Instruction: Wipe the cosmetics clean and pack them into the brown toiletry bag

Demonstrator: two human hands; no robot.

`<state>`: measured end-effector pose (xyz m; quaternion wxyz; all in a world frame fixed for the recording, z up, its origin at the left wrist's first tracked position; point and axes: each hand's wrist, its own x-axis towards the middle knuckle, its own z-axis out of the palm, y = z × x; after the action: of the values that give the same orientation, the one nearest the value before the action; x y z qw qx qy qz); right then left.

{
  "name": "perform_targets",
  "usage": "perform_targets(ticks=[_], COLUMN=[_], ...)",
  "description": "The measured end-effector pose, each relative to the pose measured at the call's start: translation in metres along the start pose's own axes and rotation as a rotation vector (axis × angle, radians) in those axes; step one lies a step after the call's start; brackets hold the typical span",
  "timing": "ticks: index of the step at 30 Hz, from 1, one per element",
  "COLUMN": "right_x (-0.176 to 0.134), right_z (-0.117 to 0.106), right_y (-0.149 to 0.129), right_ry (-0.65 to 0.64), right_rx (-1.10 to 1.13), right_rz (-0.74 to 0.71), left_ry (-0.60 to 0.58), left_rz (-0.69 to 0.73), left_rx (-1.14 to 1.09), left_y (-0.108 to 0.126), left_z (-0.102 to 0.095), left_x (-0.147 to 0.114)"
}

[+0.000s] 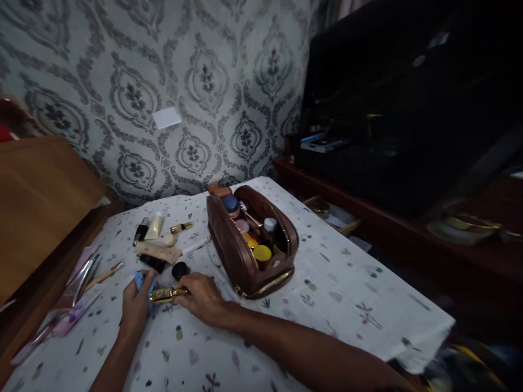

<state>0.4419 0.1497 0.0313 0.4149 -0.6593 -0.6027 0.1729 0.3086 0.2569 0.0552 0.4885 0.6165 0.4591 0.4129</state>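
Observation:
My right hand [203, 296] is closed round one end of a shiny gold cosmetic tube [162, 294], held level just above the tablecloth. At its other end, my left hand [137, 302] grips a crumpled blue cloth [141, 280] that touches the tube. Just beyond the hands are a round black cap or jar [180, 270], a black tube [152, 263] and a beige tube [158, 252]. To the right of my right hand, an unzipped brown toiletry bag [229, 250] stands upright, with a yellow-lidded jar [262, 253], a blue-lidded jar [231, 204] and other cosmetics inside.
A cream tube [155, 225], a small black bottle [141, 231], a gold-and-black tube [181, 227] and a white pen-like stick [196, 245] lie farther back. Brushes [104, 275] and pink packets [75, 313] lie left. A large dark screen [388, 120] stands right, above an open drawer [335, 216].

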Motion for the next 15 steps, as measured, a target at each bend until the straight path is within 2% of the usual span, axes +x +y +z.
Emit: perform_targets(ticks=[8, 15], right_x=[0.0014, -0.0004], right_z=[-0.0021, -0.0054], right_y=[0.0028, 0.0049], right_ry=[-0.045, -0.015], right_rx=[-0.109, -0.152], right_rz=[-0.042, -0.091], left_ry=[0.067, 0.156], left_rz=[0.044, 0.003], left_rx=[0.241, 0.265], left_y=[0.002, 0.0032], left_z=[-0.0005, 0.0061], left_x=[0.0014, -0.0002])
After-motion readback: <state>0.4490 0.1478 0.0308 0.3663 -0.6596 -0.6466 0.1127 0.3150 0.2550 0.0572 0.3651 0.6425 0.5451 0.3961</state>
